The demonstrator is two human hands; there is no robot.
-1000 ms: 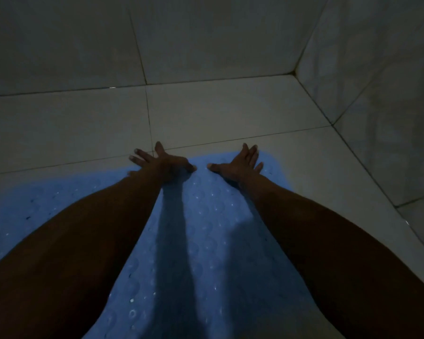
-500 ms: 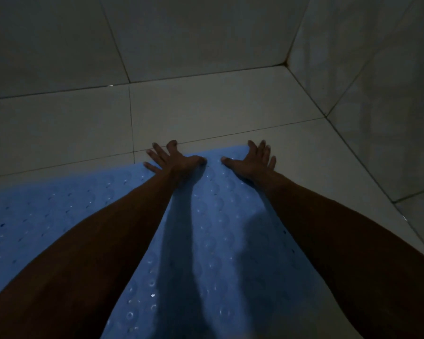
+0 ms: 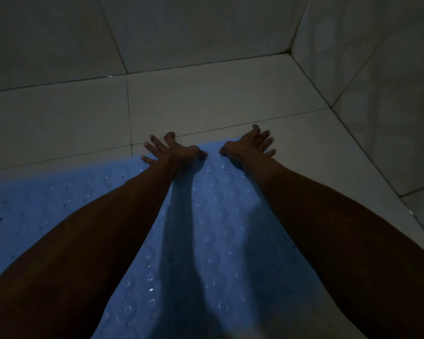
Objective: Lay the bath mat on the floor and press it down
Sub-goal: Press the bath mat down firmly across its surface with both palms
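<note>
A light blue bath mat (image 3: 213,223) with round suction-cup dimples lies flat on the pale tiled floor (image 3: 206,99). It runs from the bottom of the view to its far edge, where both my hands rest. My left hand (image 3: 169,150) lies palm down on the far edge with fingers spread, fingertips reaching past the mat onto the tile. My right hand (image 3: 249,145) lies palm down on the same edge, a little to the right, fingers spread. Neither hand grips anything. My forearms hide parts of the mat on both sides.
Tiled walls (image 3: 367,77) close in at the back and on the right, meeting in a corner at the upper right. Bare floor tile lies between the mat's far edge and the back wall. The room is dim.
Both hands stay flat on the mat's far edge. They have drawn slightly further apart, and the view has shifted a little.
</note>
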